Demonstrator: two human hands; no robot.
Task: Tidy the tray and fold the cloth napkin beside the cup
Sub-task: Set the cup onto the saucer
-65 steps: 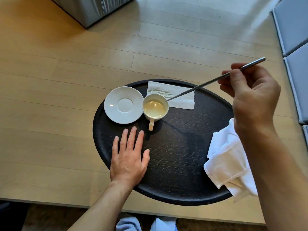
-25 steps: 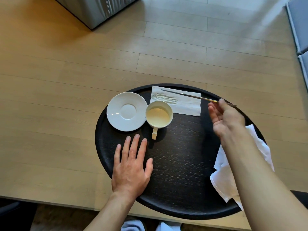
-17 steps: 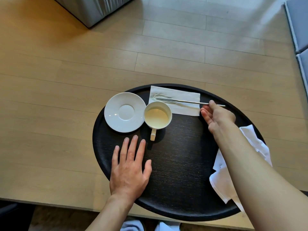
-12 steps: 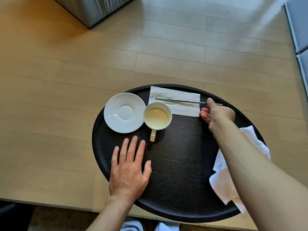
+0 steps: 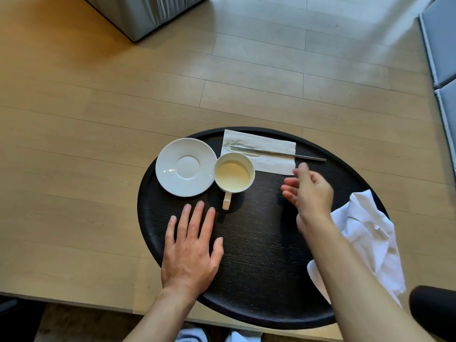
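Observation:
A round black tray (image 5: 261, 255) lies on the wooden table. On its far side stand an empty white saucer (image 5: 186, 167) and, touching it, a cream cup (image 5: 233, 176) of pale liquid, handle toward me. Behind the cup a metal stirrer (image 5: 278, 153) rests on a paper napkin (image 5: 267, 154). A crumpled white cloth napkin (image 5: 367, 233) hangs over the tray's right rim. My left hand (image 5: 191, 248) lies flat on the tray, fingers apart, just short of the cup handle. My right hand (image 5: 308, 191) hovers blurred over the tray, fingers apart, holding nothing.
The light wooden table (image 5: 86, 124) stretches far and left of the tray; its near edge runs below my left wrist. A grey upholstered block (image 5: 148, 13) stands at the far left, grey cushions (image 5: 441, 53) along the right edge, a dark round object (image 5: 434, 312) at the bottom right.
My right hand laid the stirrer on the paper napkin, let go of it and has drawn back toward me. My left hand has stayed flat on the tray.

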